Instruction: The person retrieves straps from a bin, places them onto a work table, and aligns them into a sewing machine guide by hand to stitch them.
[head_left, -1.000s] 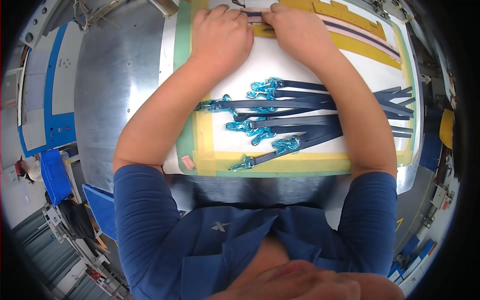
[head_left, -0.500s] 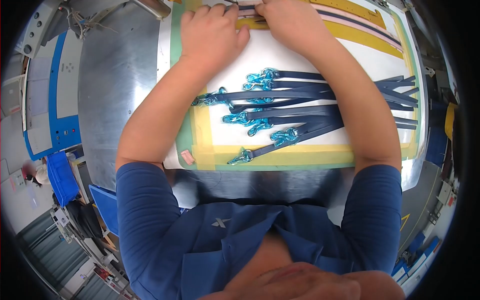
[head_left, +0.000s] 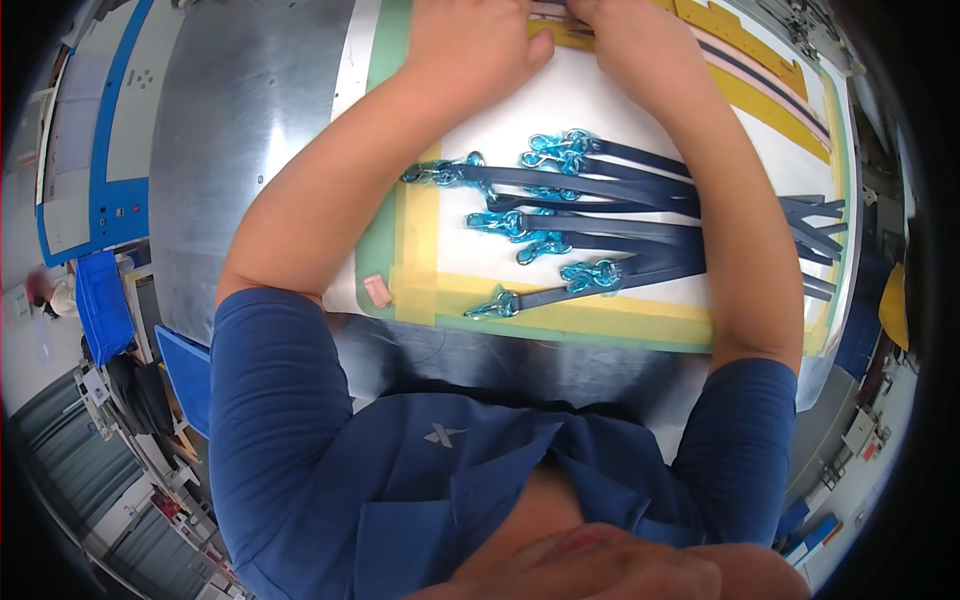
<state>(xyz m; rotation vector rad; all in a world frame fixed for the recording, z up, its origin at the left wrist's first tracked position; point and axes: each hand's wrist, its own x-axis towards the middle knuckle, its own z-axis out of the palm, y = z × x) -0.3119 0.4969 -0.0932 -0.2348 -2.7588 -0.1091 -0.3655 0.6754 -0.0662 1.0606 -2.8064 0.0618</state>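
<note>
At the top edge of the view, my left hand (head_left: 472, 48) is closed over a dark strap that lies along a pink strip; its thumb is apart and its fingertips are partly cut off. Just to its right, my right hand (head_left: 640, 42) pinches the same strap. The dark strap (head_left: 765, 72) runs on rightward over the pink strip, between yellow template bars (head_left: 770, 113). Nearer to me, several navy straps (head_left: 620, 188) with metal clasps in blue wrap (head_left: 590, 273) lie fanned out, partly under my right forearm.
The white work surface (head_left: 480, 160) is edged with yellow and green tape. A small pink block (head_left: 377, 291) lies at its near left corner. Bare metal table (head_left: 240, 110) extends left. Beyond stand a blue-and-white machine (head_left: 120, 210) and a blue bin (head_left: 103, 305).
The camera view has shifted, so both hands sit higher and farther right in the picture, with fingertips partly out of view. Both stay at the strap; the clasped straps keep their arrangement.
</note>
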